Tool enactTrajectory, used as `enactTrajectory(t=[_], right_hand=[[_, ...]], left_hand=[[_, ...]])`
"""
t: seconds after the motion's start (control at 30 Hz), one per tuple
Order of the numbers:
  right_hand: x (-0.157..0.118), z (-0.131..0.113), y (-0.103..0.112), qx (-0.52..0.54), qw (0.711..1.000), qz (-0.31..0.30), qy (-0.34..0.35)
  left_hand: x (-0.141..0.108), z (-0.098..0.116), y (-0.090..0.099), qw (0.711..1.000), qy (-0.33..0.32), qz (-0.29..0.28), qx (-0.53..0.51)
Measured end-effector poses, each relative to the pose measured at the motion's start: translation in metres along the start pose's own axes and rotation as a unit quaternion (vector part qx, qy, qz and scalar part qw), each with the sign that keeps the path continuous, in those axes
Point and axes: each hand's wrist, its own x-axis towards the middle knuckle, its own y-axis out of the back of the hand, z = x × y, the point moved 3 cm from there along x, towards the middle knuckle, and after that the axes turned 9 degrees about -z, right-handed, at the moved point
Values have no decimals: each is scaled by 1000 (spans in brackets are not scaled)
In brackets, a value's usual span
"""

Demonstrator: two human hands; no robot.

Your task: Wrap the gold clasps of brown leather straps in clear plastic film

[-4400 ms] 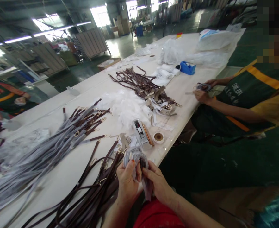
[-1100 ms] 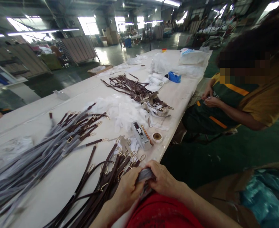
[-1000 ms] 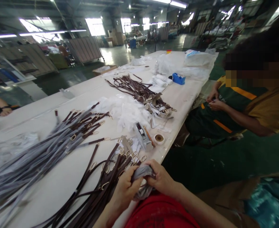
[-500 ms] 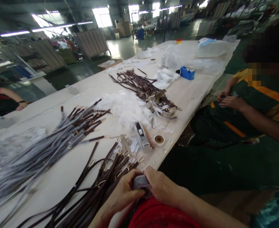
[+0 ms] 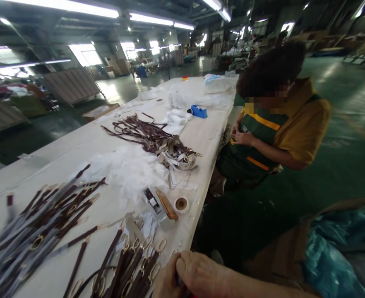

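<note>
Two hands together: right hand [image 5: 201,271] curled, partly covering left hand [image 5: 166,279]; cannot tell what either grips. Brown straps [image 5: 133,267] just beside, on table [image 5: 182,227]. Judgement: work compactly, clear of loose straps.

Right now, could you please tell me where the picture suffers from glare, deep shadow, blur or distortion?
All in the head view: windows burn out white, with glare on the floor below; deep shadow lies right of the table; wrapped straps at lower left look smeared; the right forearm seems stretched, probably by a wide lens.
</note>
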Motion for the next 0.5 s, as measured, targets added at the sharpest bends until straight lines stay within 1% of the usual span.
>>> enactTrajectory(t=[0.1,0.17,0.23,0.3,0.37,0.43,0.5], right_hand=[[-8,10,-1,96,993,-53,-38],[-14,18,-2,176,978,-79,-80],[-20,25,-1,246,958,-85,-119],[-27,31,1,287,944,-69,-145],[-36,37,5,303,941,-23,-148],[-45,44,6,319,938,32,-135],[-49,50,-1,353,926,69,-113]], left_hand=[[7,9,-6,1000,-4,10,-3],[11,17,-9,1000,3,11,4],[16,22,-11,1000,11,2,15],[20,21,-13,1000,7,3,18],[23,15,-11,999,-6,31,6],[24,7,-6,998,-13,63,-27],[25,2,0,994,-17,82,-67]])
